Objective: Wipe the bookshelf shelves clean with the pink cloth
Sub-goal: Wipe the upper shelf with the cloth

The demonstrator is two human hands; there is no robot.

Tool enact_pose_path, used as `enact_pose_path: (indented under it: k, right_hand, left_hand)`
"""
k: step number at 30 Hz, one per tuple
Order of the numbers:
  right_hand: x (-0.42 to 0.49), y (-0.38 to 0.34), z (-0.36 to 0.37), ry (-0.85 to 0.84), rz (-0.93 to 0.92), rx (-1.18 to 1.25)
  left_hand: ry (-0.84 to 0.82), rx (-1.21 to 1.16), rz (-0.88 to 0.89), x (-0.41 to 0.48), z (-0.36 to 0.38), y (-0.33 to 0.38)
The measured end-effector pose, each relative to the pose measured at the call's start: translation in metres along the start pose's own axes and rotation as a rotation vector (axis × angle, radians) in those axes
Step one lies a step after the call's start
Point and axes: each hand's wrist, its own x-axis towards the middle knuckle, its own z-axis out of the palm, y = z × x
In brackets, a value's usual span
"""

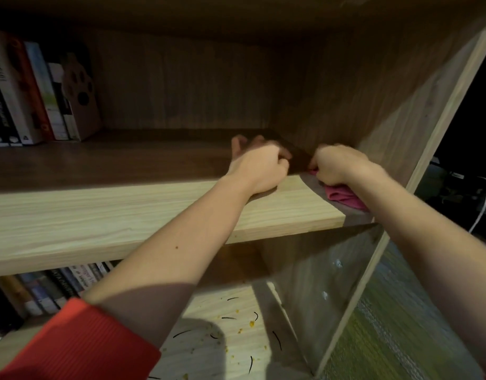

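Across the whole view a wooden bookshelf (346, 91) was seen from close in front, its back and right side panel lying in shadow. The upper shelf (126, 215) was lit along its pale front edge and dark further in. Below it, the lower shelf (214, 305) was scattered with yellowish crumbs (252, 323) and thin dark strands (276, 340).

A row of upright books (22, 91) was kept at the left end of the upper shelf, closed off by a bookend (83, 100) cut with a paw print; more books (58, 286) were tilted on the lower shelf at the left. A red sleeve (80, 344) was pushed up on the left forearm.

Both arms were stretched toward the right rear corner of the upper shelf. The left hand (259, 168) was rested on the board with its fingers curled inward – blurred, and nothing was seen between them. The right hand (339, 165) was set just beside it, near the side panel, its fingers closed round the pink cloth (343, 197). The cloth was bunched on the right end of the upper shelf, partly covered by the hand and wrist.
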Motion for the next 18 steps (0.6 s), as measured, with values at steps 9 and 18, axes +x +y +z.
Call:
enact_pose_path:
  k: [9,18]
  right_hand:
    - [0.0,0.0,0.014,0.076,-0.023,0.189]
    - [0.02,-0.014,0.022,0.071,0.014,0.111]
  left_hand:
    - [-0.046,0.116,-0.237,-0.001,-0.02,-0.029]
    - [-0.102,0.243,-0.327,0.008,-0.015,-0.039]
